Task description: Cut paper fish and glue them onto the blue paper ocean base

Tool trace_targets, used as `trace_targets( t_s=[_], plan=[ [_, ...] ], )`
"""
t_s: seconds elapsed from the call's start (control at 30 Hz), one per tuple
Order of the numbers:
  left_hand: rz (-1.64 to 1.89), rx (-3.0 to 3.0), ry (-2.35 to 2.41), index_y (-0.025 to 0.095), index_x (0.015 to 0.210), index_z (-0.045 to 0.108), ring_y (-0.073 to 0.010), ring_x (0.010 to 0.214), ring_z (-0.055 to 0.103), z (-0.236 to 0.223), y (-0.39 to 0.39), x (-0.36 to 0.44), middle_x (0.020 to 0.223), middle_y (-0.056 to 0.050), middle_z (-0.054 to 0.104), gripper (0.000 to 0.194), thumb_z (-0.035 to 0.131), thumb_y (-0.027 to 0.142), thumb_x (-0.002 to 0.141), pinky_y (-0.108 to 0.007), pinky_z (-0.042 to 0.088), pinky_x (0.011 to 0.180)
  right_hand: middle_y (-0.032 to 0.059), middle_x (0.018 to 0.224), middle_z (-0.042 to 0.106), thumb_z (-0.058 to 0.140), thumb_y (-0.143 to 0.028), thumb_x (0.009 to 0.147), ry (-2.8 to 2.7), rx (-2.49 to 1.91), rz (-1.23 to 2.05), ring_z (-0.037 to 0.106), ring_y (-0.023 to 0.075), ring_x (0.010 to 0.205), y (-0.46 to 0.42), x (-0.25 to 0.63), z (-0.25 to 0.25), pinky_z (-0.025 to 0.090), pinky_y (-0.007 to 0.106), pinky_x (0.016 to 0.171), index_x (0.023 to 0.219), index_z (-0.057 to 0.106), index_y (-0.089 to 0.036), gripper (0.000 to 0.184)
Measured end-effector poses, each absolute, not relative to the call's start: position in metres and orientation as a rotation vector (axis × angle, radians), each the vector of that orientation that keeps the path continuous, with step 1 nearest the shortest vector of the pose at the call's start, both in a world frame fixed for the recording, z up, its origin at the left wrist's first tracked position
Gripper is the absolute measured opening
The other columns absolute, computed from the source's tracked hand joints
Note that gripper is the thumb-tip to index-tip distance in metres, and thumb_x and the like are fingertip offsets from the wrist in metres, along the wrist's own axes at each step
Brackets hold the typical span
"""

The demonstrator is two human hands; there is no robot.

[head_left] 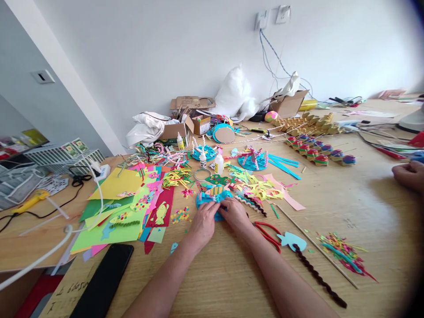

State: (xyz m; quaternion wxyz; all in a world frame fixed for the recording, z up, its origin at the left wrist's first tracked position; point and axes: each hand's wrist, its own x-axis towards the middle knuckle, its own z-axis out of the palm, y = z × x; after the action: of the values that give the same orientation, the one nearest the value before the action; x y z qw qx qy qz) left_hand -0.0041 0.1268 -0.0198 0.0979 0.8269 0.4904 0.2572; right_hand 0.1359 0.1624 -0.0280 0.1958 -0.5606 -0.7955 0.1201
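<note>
A round blue paper base lies on the table straight ahead of me. Upon it stand twisted pink-and-white stems and an orange-yellow striped paper fish; a spotted green paper fish shows just behind. My left hand is closed at the base's near edge, fingers bent together over it. Beside it my right hand pinches the same edge, the fingertips of both hands nearly meeting. Whatever small part sits beneath the fingertips is hidden. Red-handled pliers and a light blue paper fish lie right of my right forearm.
Glue bottles and a tape ring stand behind the base. Coloured paper sheets and a black phone lie left. A wooden stick and paper shreds lie right. Another person's hand rests at the far right.
</note>
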Motion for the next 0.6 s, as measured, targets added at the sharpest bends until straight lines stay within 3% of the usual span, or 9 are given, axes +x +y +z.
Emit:
trace_targets(
  t_s=[0.6],
  plan=[
    [0.896,2.374,1.48,0.017,0.108,0.06,-0.0184,0.102,0.054,-0.0174,0.1277,-0.0118,0.11,-0.008,0.06,0.045,0.035,-0.003,0.076,-0.036,0.046,0.092,0.0037,0.074,0.062,0.053,-0.026,0.078,-2.239,-1.575,0.351,0.053,0.0158,0.074,0.1645,0.1372,-0.0315,0.034,0.025,0.067,0.068,0.064,-0.018,0.017]
  ],
)
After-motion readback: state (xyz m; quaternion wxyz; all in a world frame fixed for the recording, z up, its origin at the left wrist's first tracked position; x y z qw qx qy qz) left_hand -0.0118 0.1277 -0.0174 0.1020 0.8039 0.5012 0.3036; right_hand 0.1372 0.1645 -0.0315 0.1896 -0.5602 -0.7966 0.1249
